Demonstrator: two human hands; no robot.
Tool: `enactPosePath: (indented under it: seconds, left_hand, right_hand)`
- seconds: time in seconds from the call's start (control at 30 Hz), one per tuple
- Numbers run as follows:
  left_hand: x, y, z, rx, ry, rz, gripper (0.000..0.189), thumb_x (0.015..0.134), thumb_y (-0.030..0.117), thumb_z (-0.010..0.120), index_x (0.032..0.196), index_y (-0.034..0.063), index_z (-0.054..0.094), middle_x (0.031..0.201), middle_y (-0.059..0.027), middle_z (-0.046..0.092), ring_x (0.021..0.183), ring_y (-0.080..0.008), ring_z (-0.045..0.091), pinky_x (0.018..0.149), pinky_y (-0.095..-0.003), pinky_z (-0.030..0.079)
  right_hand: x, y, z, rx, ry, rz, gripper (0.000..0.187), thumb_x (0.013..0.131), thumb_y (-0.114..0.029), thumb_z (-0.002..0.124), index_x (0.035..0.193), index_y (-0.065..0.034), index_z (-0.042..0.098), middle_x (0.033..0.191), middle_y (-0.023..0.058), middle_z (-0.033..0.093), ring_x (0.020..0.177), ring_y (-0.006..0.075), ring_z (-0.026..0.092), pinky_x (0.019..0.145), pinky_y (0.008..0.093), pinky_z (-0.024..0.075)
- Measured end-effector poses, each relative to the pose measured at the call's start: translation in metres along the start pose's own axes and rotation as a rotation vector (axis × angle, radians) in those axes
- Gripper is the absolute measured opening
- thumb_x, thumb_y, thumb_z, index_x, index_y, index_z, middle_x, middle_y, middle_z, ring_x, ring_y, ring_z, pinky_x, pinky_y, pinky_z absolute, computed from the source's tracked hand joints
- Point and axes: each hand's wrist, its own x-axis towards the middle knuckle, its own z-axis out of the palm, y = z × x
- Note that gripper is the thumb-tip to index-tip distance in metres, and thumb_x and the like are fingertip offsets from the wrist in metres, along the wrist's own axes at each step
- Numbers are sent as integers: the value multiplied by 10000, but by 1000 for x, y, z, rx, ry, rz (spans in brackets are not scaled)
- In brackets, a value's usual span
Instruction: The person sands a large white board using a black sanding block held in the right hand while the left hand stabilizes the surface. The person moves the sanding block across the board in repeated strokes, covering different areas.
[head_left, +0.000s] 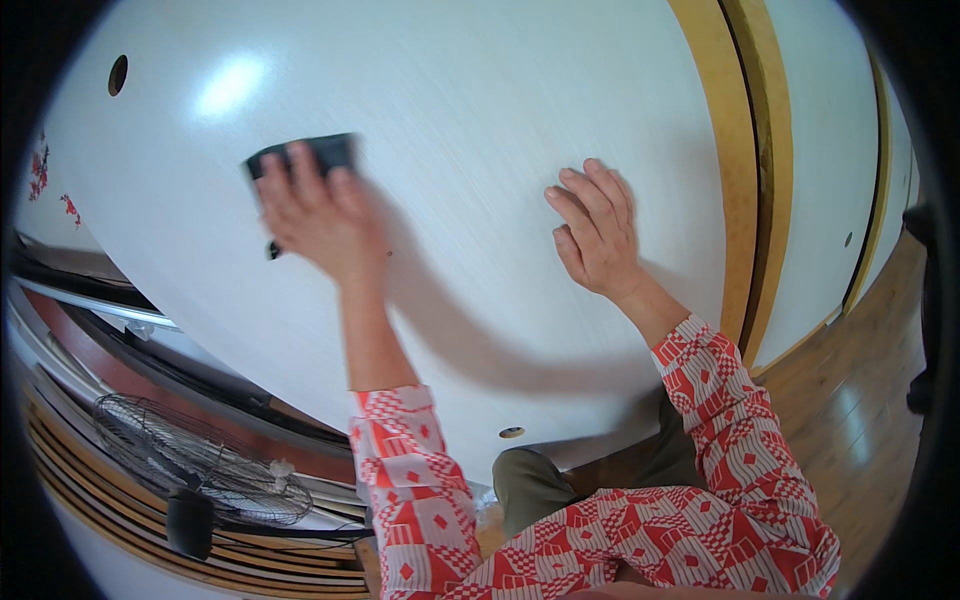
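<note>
My left hand (319, 214) lies over a dark sheet (334, 152), pressing it against a large white panel (465, 315). The sheet has straight edges; whether it is sandpaper or cloth I cannot tell. Motion blurs this hand slightly. A small black patch shows below its thumb side, too little of it to name. Further right, my right hand (598, 236) rests on the same panel with nothing in it, its fingers bent a little and apart. Round holes pierce the panel at its upper left (118, 75) and near its lower edge (512, 433).
Yellowish wooden edging (724, 172) borders the panel on the right, with another white panel (817, 187) beyond it. At lower left are a wire-caged electric fan (202, 457) and several long wooden strips (277, 566). Wood flooring (840, 427) shows at lower right.
</note>
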Motion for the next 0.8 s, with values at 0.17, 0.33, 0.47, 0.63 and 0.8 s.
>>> enactPosePath:
  seconds: [0.17, 0.33, 0.47, 0.63, 0.8]
  left_hand:
    - [-63, 119, -19, -179, -276, 78, 620, 997, 326, 554, 1574, 175, 385, 1608, -126, 385, 1492, -341, 324, 1164, -538, 206]
    - [-57, 106, -40, -532, -411, -82, 596, 984, 228, 564, 1542, 98, 400, 1516, -131, 508, 1384, -340, 460, 1087, -505, 316]
    - [-50, 57, -46, -576, -313, 204, 590, 967, 151, 594, 1501, 7, 387, 1518, -182, 488, 1349, -384, 487, 1108, -504, 362]
    - [-70, 15, -47, -268, -222, 222, 596, 1035, 258, 507, 1552, 21, 330, 1613, -184, 358, 1485, -404, 320, 1199, -520, 221]
    - [-85, 1, -37, -126, -224, 136, 682, 1075, 458, 388, 1594, 33, 261, 1657, -191, 258, 1530, -401, 225, 1223, -535, 157]
  right_hand:
    - [14, -11, -7, 176, 63, 36, 448, 868, -121, 653, 1314, -85, 621, 1391, 126, 551, 1343, 344, 475, 1115, 519, 383]
    - [52, -49, -1, 454, -78, 106, 532, 877, -229, 692, 1367, -57, 577, 1403, 170, 516, 1321, 380, 472, 1123, 514, 379]
    - [75, -72, 9, 258, -155, 148, 609, 877, -326, 715, 1396, -48, 557, 1444, 192, 464, 1380, 389, 402, 1155, 513, 348]
    - [93, -78, 24, 80, -22, 81, 677, 812, -393, 772, 1374, -69, 579, 1440, 202, 440, 1432, 403, 324, 1186, 589, 270]
    - [145, -80, 60, 27, 68, 38, 587, 849, -338, 724, 1369, -98, 592, 1455, 188, 460, 1453, 405, 302, 1213, 610, 165]
